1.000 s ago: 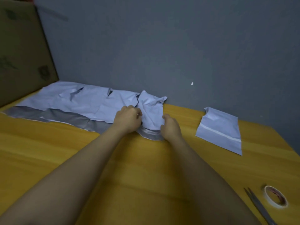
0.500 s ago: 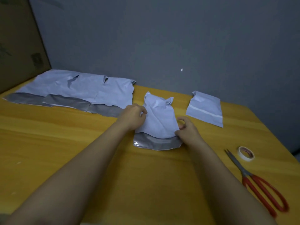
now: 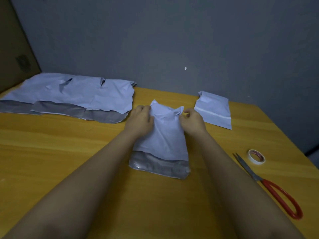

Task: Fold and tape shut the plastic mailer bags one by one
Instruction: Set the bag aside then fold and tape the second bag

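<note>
Unfolded mailers (image 3: 69,95): overlapping row, far left of the table (image 3: 51,152), grey flaps toward the viewer.

Left hand (image 3: 140,120): fingers curled onto the far left corner of the current mailer (image 3: 163,140).

Current mailer: table centre, between both forearms; long axis runs away from the viewer, grey flap at the near end, crumpled corners at the far end.

Right hand (image 3: 191,121): pinches the far right corner. Both hands equally near; the fold likely runs along the long axis.

Finished mailer (image 3: 214,109): beside the right hand.

Scissors (image 3: 269,185), tape roll (image 3: 256,156): right edge, nearer the right hand.
</note>
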`<act>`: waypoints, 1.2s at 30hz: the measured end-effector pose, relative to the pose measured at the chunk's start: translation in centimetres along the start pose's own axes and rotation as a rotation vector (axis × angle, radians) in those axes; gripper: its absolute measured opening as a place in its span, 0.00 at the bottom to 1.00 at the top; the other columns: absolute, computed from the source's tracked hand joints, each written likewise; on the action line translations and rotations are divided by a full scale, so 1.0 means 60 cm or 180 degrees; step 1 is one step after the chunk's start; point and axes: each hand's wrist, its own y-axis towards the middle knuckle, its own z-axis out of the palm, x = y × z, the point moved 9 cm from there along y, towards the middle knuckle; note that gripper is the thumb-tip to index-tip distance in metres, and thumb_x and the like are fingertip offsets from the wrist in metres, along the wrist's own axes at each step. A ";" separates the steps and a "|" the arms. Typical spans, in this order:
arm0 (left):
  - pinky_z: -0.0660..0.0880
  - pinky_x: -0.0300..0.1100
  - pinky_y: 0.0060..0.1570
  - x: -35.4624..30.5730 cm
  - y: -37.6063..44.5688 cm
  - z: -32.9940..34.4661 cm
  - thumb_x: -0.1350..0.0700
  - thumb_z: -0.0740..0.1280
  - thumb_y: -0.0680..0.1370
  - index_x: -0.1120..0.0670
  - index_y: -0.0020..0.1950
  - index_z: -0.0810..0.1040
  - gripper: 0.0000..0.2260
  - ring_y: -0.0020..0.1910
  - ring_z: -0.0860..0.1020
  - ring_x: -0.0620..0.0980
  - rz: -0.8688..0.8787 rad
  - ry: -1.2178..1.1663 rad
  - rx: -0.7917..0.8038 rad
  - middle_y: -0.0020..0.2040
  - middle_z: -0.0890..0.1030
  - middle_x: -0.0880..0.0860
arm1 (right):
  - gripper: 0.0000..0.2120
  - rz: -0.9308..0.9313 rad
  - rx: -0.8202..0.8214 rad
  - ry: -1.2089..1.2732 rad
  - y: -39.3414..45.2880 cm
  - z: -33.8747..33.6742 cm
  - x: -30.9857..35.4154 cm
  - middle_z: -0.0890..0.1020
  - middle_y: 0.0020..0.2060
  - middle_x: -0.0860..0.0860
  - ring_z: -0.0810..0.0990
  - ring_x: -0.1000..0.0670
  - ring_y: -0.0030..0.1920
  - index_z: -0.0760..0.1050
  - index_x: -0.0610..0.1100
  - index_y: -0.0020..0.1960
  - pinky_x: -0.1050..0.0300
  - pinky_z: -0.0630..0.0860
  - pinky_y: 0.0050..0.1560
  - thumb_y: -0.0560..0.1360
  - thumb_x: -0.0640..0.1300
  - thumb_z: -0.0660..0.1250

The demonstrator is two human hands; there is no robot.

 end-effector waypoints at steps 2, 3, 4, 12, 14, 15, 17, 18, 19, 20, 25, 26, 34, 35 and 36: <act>0.64 0.50 0.62 0.003 0.012 0.012 0.54 0.57 0.82 0.58 0.71 0.65 0.19 0.65 0.67 0.62 0.0055 -0.0017 0.0049 0.68 0.67 0.61 | 0.16 -0.0055 -0.0025 0.0024 0.024 0.020 -0.002 0.76 0.44 0.46 0.73 0.47 0.42 0.68 0.38 0.63 0.57 0.67 0.32 0.78 0.44 0.62; 0.64 0.49 0.61 0.008 0.019 0.020 0.53 0.56 0.82 0.59 0.72 0.64 0.19 0.65 0.67 0.62 0.0028 -0.0092 0.0105 0.68 0.67 0.62 | 0.16 -0.0040 -0.0007 0.0068 0.034 0.032 -0.006 0.75 0.41 0.47 0.73 0.47 0.42 0.67 0.38 0.63 0.57 0.66 0.33 0.78 0.43 0.63; 0.64 0.49 0.61 0.014 0.025 0.027 0.53 0.55 0.83 0.59 0.72 0.63 0.19 0.65 0.68 0.62 -0.0055 -0.0222 0.0181 0.68 0.67 0.63 | 0.16 -0.0001 -0.0005 0.0120 0.042 0.041 -0.011 0.74 0.40 0.48 0.74 0.47 0.43 0.67 0.38 0.63 0.56 0.67 0.35 0.77 0.43 0.63; 0.65 0.44 0.54 0.049 0.103 0.039 0.55 0.51 0.84 0.56 0.60 0.72 0.12 0.59 0.71 0.56 -0.0819 -0.1071 0.0359 0.66 0.71 0.63 | 0.16 0.0569 -0.0264 0.0803 0.091 0.043 -0.051 0.78 0.48 0.46 0.76 0.44 0.52 0.75 0.39 0.57 0.57 0.69 0.45 0.79 0.51 0.60; 0.64 0.42 0.43 0.056 0.125 0.041 0.54 0.54 0.83 0.51 0.39 0.67 0.12 0.47 0.69 0.53 -0.0835 -0.1180 0.0271 0.47 0.74 0.61 | 0.15 0.0625 -0.0185 0.0871 0.105 0.046 -0.056 0.76 0.38 0.47 0.74 0.44 0.44 0.76 0.40 0.42 0.57 0.67 0.42 0.79 0.51 0.62; 0.64 0.42 0.39 0.059 0.134 0.043 0.54 0.57 0.82 0.53 0.37 0.66 0.14 0.44 0.69 0.53 -0.0854 -0.1232 0.0229 0.41 0.74 0.59 | 0.15 0.0682 -0.0187 0.0954 0.113 0.046 -0.060 0.75 0.34 0.47 0.73 0.45 0.41 0.73 0.41 0.36 0.57 0.67 0.40 0.78 0.48 0.64; 0.66 0.42 0.39 0.065 0.151 0.044 0.55 0.60 0.81 0.58 0.40 0.70 0.12 0.42 0.70 0.53 -0.0899 -0.1351 0.0133 0.39 0.73 0.57 | 0.13 0.0880 -0.0201 0.1251 0.125 0.047 -0.072 0.74 0.32 0.46 0.71 0.46 0.38 0.71 0.42 0.33 0.56 0.68 0.38 0.75 0.43 0.65; 0.67 0.42 0.41 0.068 0.159 0.045 0.56 0.60 0.81 0.60 0.43 0.72 0.10 0.42 0.71 0.53 -0.0912 -0.1323 0.0092 0.40 0.74 0.57 | 0.10 0.0978 -0.0229 0.1382 0.131 0.046 -0.081 0.74 0.34 0.45 0.71 0.46 0.38 0.72 0.42 0.34 0.57 0.68 0.37 0.74 0.41 0.64; 0.66 0.42 0.42 0.073 0.165 0.046 0.57 0.58 0.81 0.60 0.45 0.71 0.09 0.43 0.71 0.53 -0.0960 -0.1256 0.0056 0.40 0.74 0.56 | 0.07 0.1051 -0.0242 0.1425 0.138 0.045 -0.089 0.73 0.35 0.46 0.71 0.46 0.38 0.73 0.42 0.37 0.58 0.68 0.36 0.74 0.40 0.63; 0.66 0.42 0.42 0.079 0.169 0.047 0.57 0.57 0.81 0.60 0.46 0.70 0.08 0.43 0.70 0.53 -0.1032 -0.1196 0.0031 0.39 0.72 0.55 | 0.06 0.1082 -0.0245 0.1391 0.143 0.045 -0.094 0.73 0.36 0.47 0.70 0.47 0.37 0.73 0.42 0.40 0.59 0.67 0.35 0.75 0.39 0.61; 0.65 0.42 0.39 0.097 0.185 0.068 0.56 0.56 0.82 0.61 0.50 0.69 0.08 0.42 0.70 0.52 -0.1173 -0.1019 0.0066 0.38 0.70 0.54 | 0.10 0.0841 -0.0184 0.0857 0.163 0.048 -0.099 0.72 0.38 0.46 0.70 0.46 0.39 0.69 0.41 0.39 0.59 0.65 0.33 0.79 0.39 0.57; 0.65 0.42 0.38 0.096 0.186 0.069 0.56 0.57 0.82 0.61 0.48 0.69 0.09 0.41 0.70 0.53 -0.1142 -0.1003 0.0046 0.37 0.70 0.54 | 0.13 0.0837 -0.0175 0.0843 0.164 0.047 -0.097 0.70 0.35 0.47 0.68 0.47 0.37 0.66 0.42 0.36 0.59 0.63 0.31 0.79 0.38 0.57; 0.70 0.46 0.47 0.068 0.160 0.024 0.52 0.57 0.82 0.60 0.59 0.72 0.13 0.49 0.74 0.55 -0.0617 -0.0822 -0.0338 0.52 0.76 0.58 | 0.14 -0.0126 -0.0605 0.0109 0.119 0.004 -0.036 0.75 0.56 0.45 0.73 0.45 0.56 0.71 0.42 0.63 0.51 0.73 0.55 0.79 0.43 0.58; 0.71 0.46 0.49 0.053 0.149 0.006 0.54 0.58 0.81 0.60 0.56 0.74 0.11 0.50 0.75 0.55 -0.0322 -0.0739 -0.0553 0.52 0.76 0.58 | 0.11 -0.0515 -0.0725 0.0058 0.101 -0.001 -0.011 0.75 0.55 0.45 0.73 0.46 0.56 0.74 0.42 0.60 0.51 0.73 0.54 0.79 0.43 0.60; 0.71 0.46 0.49 0.035 0.135 -0.009 0.55 0.59 0.81 0.59 0.52 0.75 0.09 0.49 0.74 0.55 0.0036 -0.0739 -0.0701 0.50 0.76 0.57 | 0.09 -0.0889 -0.0720 0.0027 0.083 0.000 0.012 0.76 0.53 0.47 0.73 0.47 0.54 0.76 0.42 0.56 0.51 0.73 0.53 0.78 0.42 0.62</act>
